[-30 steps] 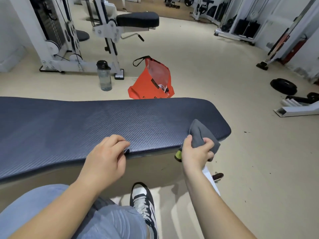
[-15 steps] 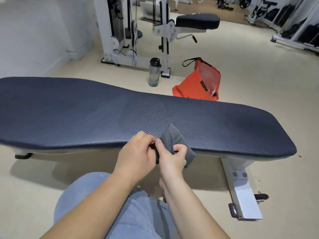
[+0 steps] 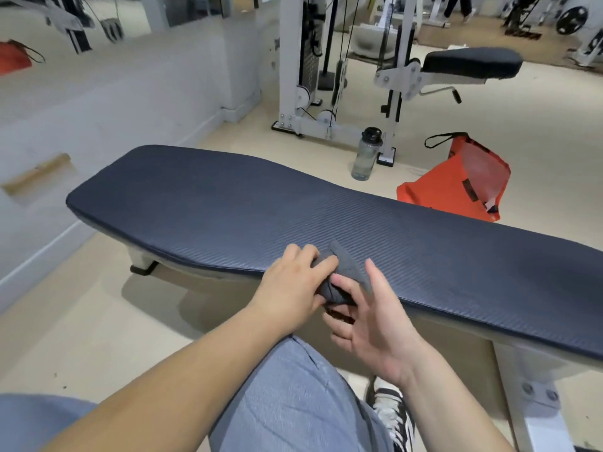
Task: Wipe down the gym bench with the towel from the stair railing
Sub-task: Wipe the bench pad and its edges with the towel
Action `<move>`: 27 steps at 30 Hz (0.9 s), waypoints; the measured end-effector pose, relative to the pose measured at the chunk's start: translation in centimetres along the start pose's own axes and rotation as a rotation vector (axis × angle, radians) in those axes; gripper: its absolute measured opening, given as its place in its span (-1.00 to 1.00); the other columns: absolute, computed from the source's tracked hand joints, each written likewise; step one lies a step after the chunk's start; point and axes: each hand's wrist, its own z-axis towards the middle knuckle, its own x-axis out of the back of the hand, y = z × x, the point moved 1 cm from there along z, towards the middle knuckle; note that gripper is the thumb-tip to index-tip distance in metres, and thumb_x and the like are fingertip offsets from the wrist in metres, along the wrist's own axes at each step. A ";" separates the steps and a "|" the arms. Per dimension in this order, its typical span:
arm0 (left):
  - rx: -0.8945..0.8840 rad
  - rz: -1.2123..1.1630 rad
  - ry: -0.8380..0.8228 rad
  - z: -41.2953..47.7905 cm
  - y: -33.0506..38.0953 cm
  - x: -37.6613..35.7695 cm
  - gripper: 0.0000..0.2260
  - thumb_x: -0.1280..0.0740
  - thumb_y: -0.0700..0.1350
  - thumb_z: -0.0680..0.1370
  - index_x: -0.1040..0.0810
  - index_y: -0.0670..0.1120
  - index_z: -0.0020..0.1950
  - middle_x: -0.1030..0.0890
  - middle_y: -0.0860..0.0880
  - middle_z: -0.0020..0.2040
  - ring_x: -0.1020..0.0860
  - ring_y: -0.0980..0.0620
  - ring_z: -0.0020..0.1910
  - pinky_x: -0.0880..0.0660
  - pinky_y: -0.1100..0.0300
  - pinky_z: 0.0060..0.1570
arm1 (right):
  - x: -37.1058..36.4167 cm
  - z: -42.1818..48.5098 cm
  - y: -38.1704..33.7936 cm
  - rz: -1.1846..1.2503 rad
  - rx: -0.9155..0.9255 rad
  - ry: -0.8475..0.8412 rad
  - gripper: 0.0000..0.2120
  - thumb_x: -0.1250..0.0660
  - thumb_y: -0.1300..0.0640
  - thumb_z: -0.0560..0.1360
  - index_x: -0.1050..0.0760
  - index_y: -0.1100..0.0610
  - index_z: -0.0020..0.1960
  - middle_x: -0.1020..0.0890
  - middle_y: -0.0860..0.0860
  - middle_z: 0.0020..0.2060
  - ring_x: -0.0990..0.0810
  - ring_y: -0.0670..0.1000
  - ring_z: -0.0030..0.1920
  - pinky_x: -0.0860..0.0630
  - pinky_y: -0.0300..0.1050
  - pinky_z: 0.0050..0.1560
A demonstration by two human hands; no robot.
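Note:
The gym bench (image 3: 228, 216) has a long dark blue ribbed pad on a white frame and runs across the view in front of me. A small grey towel (image 3: 346, 272) is bunched at the pad's near edge, around the middle. My left hand (image 3: 293, 285) closes over the towel from the left. My right hand (image 3: 368, 318) cups the towel from below and from the right, palm up, fingers spread around it. Part of the towel is hidden between the two hands.
Behind the bench stand a clear water bottle (image 3: 367, 154) and an orange bag (image 3: 456, 184) on the beige floor. A white cable machine (image 3: 313, 76) with a black seat pad (image 3: 473, 63) is further back. A mirrored wall (image 3: 98, 76) runs along the left. My knee (image 3: 293, 402) is below the hands.
The towel travelled left along the near edge, from the bench's right end to its middle. My left hand joined it, and both hands now hold it. The view swung left.

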 end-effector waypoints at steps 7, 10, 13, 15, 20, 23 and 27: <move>-0.122 0.059 -0.031 -2.0 -4.7 1.3 -0.77 -0.38 -0.16 0.49 -0.48 -0.03 0.13 -0.44 -0.08 0.03 -0.47 -0.15 0.00 -0.43 -0.01 -0.32 | -0.8 -1.5 -5.0 -0.537 0.081 0.095 -0.60 -0.19 -0.22 0.68 -0.57 0.05 0.24 -0.80 0.21 -0.06 -0.80 0.18 -0.04 -0.61 0.09 0.18; -0.010 0.069 -0.059 -4.4 -9.6 2.9 -0.76 -0.39 -0.12 0.47 -0.49 -0.02 0.12 -0.46 -0.07 0.02 -0.49 -0.15 -0.01 -0.53 -0.04 -0.30 | -3.6 -0.6 -6.0 -0.628 0.198 0.125 -0.65 -0.23 -0.13 0.68 -0.59 0.12 0.20 -0.80 0.18 -0.10 -0.70 0.03 -0.28 -0.52 -0.01 -0.02; 0.137 0.076 -0.047 -6.6 -13.5 4.2 -0.72 -0.35 -0.10 0.47 -0.47 0.01 0.17 -0.44 -0.05 0.05 -0.48 -0.13 0.05 -0.51 0.02 -0.21 | -7.9 0.6 -6.7 -0.701 0.236 0.076 -0.68 -0.24 -0.12 0.66 -0.61 0.10 0.13 -0.80 0.15 -0.09 -0.70 0.01 -0.25 -0.50 -0.04 -0.07; 0.167 0.107 -0.049 -7.4 -15.0 4.5 -0.70 -0.35 -0.08 0.48 -0.45 0.02 0.21 -0.44 -0.05 0.08 -0.47 -0.12 0.06 -0.43 0.07 -0.21 | -11.0 1.3 -7.2 -0.770 0.270 0.012 -0.69 -0.25 -0.11 0.66 -0.63 0.10 0.09 -0.81 0.15 -0.09 -0.68 0.02 -0.24 -0.52 -0.04 -0.09; 0.087 0.242 -0.043 -8.5 -19.2 5.5 -0.77 -0.38 -0.13 0.47 -0.42 -0.01 0.08 -0.45 -0.07 -0.04 -0.45 -0.14 -0.12 -0.41 0.03 -0.35 | -16.6 3.7 -8.4 -0.969 0.317 -0.112 -0.67 -0.27 -0.13 0.63 -0.63 0.12 0.05 -0.77 0.08 -0.24 -0.65 -0.02 -0.29 -0.54 -0.06 -0.11; 0.132 0.307 -0.012 -10.0 -23.2 5.7 -0.76 -0.39 -0.21 0.47 -0.45 -0.03 0.08 -0.46 -0.08 -0.05 -0.44 -0.15 -0.14 -0.46 0.00 -0.36 | -18.6 5.7 -8.7 -1.122 0.331 -0.136 -0.66 -0.26 -0.15 0.63 -0.62 0.10 0.01 -0.75 0.03 -0.23 -0.66 -0.01 -0.26 -0.53 -0.08 -0.16; 0.347 0.287 0.107 -11.1 -25.9 5.9 -0.66 -0.41 -0.19 0.41 -0.55 0.03 0.15 -0.47 -0.06 0.03 -0.44 -0.16 -0.08 -0.43 -0.01 -0.20 | -19.8 8.4 -8.2 -1.252 0.444 -0.104 -0.63 -0.26 -0.15 0.61 -0.64 0.13 -0.07 -0.79 0.07 -0.16 -0.74 0.09 -0.17 -0.58 -0.06 -0.11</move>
